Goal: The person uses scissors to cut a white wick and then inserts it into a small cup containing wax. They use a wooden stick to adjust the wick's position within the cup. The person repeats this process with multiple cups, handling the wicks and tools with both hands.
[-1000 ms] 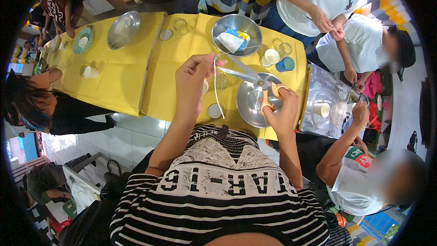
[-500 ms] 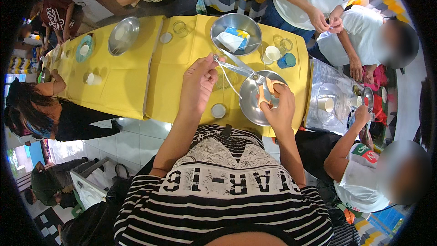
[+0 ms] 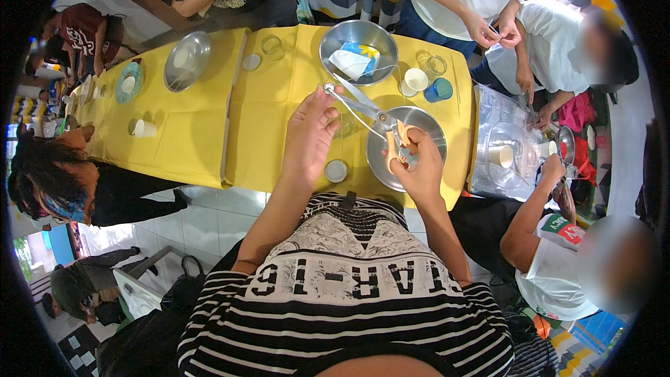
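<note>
Scissors with broad steel blades and pale-orange plastic handles [image 3: 381, 118] sit at the centre of the head view, held up over the near edge of a shiny round steel bowl [image 3: 434, 145]. The right hand [image 3: 420, 166] is closed around the handles, its thumb and fingers at the loops, and the blades stand apart, pointing toward the left hand. The left hand [image 3: 309, 131] has its thumb and forefinger pinched together on a small silvery metal piece [image 3: 329, 89], while its other fingers curl loosely, apart from one another. A slim white cord [image 3: 359, 117] runs from that piece down toward the scissors, close beside the blades; whether it lies between them I cannot tell.

The cord looks light and fairly springy, holding a gentle bow rather than dropping limp, so it probably bends easily but may slip sideways along smooth steel. Its metal end is tiny and hard, best taken between thumb tip and forefinger, as it is. The scissors are likely the heaviest item in hand, stiff and well balanced when gripped by the loops, with the fingers well back from the edges.

Around them on the yellow table cover [image 3: 269, 119] are a second steel bowl [image 3: 332, 40] holding a blue-and-white packet [image 3: 352, 60], a cream paper cup [image 3: 417, 79], a blue glass [image 3: 438, 90] and a white round lid [image 3: 336, 170].
</note>
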A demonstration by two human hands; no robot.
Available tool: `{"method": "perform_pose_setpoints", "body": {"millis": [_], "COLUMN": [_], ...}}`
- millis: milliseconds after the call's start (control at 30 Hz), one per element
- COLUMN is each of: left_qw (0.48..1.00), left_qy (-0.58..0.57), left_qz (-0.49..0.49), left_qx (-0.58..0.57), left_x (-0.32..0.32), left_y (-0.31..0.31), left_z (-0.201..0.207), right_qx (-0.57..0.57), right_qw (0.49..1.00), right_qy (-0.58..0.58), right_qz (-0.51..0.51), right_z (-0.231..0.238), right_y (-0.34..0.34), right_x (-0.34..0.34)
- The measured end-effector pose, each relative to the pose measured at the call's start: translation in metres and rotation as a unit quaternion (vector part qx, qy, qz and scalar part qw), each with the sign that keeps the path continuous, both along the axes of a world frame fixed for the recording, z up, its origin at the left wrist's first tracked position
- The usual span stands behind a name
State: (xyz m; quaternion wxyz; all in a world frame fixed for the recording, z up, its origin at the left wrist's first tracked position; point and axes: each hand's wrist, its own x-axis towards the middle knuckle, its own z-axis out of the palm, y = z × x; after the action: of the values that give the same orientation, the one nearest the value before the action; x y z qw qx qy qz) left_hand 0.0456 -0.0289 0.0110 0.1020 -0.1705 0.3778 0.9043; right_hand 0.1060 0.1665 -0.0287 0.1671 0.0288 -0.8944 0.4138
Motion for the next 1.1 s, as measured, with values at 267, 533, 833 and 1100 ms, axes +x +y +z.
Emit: {"method": "perform_pose_setpoints", "body": {"millis": [267,533,833,1100], "left_qw": [0.993,0.987,0.979,0.977], "left_qy": [0.086,0.106,0.15,0.142], "left_qz": [0.064,0.104,0.129,0.146], "left_qx": [-0.049,-0.061,-0.058,-0.063], "left_x": [0.007,0.007,0.004,0.002], "left_y": [0.012,0.017,0.01,0.004], "left_z": [-0.007,-0.007,-0.009,-0.007], "right_qx": [-0.02,-0.052,-0.076,-0.06], "right_qw": [1.0,0.997,0.994,0.997], "right_qy": [0.005,-0.061,-0.079,-0.049], "right_qz": [-0.011,-0.009,-0.004,0.003], "right_z": [-0.008,0.003,0.004,0.008], "right_y": [-0.009,-0.017,-0.019,-0.018], "right_x": [0.0,0.002,0.006,0.009]}}
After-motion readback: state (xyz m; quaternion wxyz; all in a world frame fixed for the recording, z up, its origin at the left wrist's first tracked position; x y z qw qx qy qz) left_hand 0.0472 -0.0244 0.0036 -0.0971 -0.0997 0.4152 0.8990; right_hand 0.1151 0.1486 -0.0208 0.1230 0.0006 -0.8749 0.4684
